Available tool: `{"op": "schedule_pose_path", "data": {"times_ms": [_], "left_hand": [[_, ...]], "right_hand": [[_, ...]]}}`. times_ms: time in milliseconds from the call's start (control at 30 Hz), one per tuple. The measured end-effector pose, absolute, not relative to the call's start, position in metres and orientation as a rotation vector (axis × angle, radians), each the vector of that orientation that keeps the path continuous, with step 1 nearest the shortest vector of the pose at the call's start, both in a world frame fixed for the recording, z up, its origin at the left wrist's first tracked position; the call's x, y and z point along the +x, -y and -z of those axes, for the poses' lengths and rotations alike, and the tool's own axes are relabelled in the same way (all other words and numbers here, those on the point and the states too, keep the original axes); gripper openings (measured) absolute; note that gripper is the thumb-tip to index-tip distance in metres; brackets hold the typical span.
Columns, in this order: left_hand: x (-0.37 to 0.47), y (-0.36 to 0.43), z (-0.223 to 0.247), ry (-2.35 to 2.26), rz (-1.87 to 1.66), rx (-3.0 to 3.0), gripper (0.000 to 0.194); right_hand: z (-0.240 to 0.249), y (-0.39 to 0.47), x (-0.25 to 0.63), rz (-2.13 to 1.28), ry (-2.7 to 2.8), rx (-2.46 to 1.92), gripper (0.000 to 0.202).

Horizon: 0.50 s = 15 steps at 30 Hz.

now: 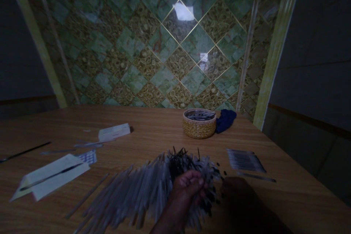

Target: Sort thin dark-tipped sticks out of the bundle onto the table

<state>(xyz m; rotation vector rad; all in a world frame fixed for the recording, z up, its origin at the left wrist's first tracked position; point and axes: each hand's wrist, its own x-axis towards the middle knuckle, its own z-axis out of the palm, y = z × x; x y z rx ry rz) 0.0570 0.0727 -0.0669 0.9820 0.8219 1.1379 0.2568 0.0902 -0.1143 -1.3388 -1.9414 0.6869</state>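
Note:
A large heap of clear pen barrels [137,186] spreads over the table in front of me, with small black parts [177,162] piled at its far right end. Over this end hangs my left hand [189,186], fingers curled in with the thumb against them; what they hold, if anything, is hidden. Just right of the heap is my right hand [236,190], so dark and blurred that its fingers do not show. A few small black pieces lie loose between the hands and the row of slim pens [245,160] farther right. One more pen [256,176] lies below that row.
A woven basket [199,128] full of pens stands at the back, beside a dark blue cloth [226,120]. Left of it is a white box [114,132]. Folded paper [55,177] with a thin dark stick on it lies at left, near another black stick [26,151].

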Motion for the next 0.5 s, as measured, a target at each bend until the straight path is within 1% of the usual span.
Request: {"op": "schedule_pose_path", "data": {"times_ms": [167,267,367,500], "left_hand": [[0.057,-0.070,0.065,-0.867,-1.120,0.972,0.031],[0.058,-0.069,0.064,-0.890,-1.108,0.995,0.034],[0.059,-0.068,0.064,-0.920,-1.083,1.054,0.038],[0.060,-0.068,0.066,-0.968,-1.030,1.131,0.040]], "right_hand": [[0.135,-0.093,0.254,-0.616,1.956,-1.570,0.015],[0.138,-0.096,0.253,-0.621,1.952,-1.561,0.011],[0.134,-0.098,0.255,-0.873,1.814,-1.376,0.017],[0.120,-0.096,0.260,-1.352,1.360,-1.046,0.028]]}}
